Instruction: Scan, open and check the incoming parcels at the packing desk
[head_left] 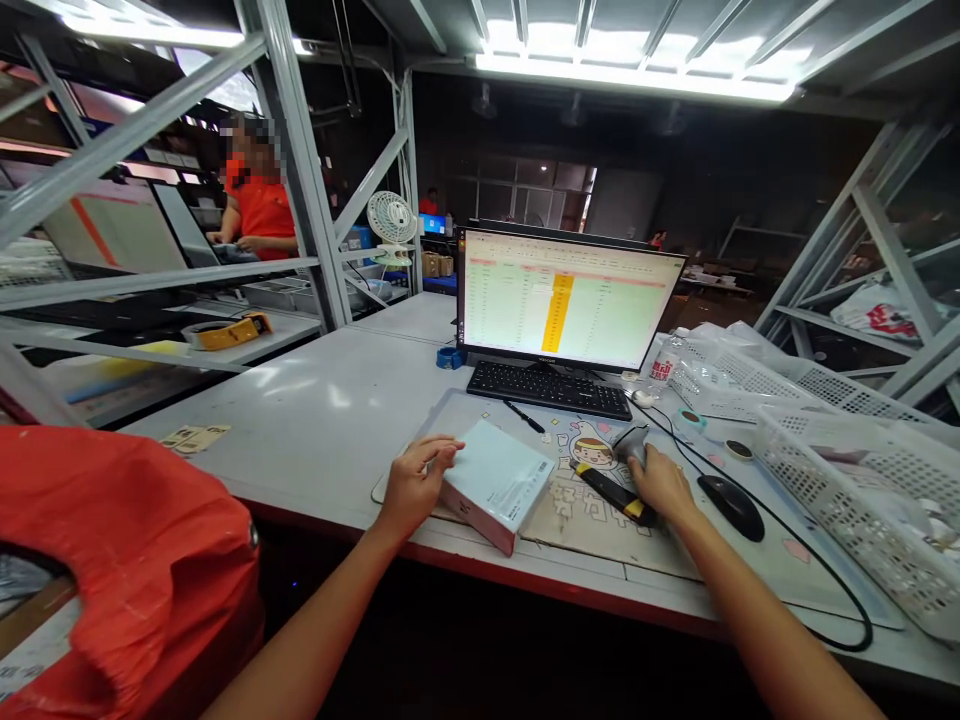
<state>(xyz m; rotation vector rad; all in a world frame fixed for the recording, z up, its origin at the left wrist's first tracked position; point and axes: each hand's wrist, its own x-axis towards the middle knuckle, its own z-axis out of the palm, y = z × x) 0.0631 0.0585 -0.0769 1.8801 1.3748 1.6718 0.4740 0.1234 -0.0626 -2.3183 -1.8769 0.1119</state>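
My left hand (415,487) grips the left side of a flat pale-blue box (499,475), its fingers bent over the edge. The box has small print on top and a reddish side, and it lies at the front of the desk. My right hand (664,482) is closed around a grey handheld barcode scanner (631,441), whose handle is mostly hidden by the fingers. Just left of that hand, a black and yellow utility knife (611,492) rests on the printed desk mat (570,515). A black pen (524,416) lies beyond the box.
A lit monitor (562,300) and black keyboard (550,388) stand behind the mat. At right are a mouse (731,506), a cable and white perforated baskets (847,500). A red bag (142,540) sits front left. Another person (262,205) works beyond the metal frame.
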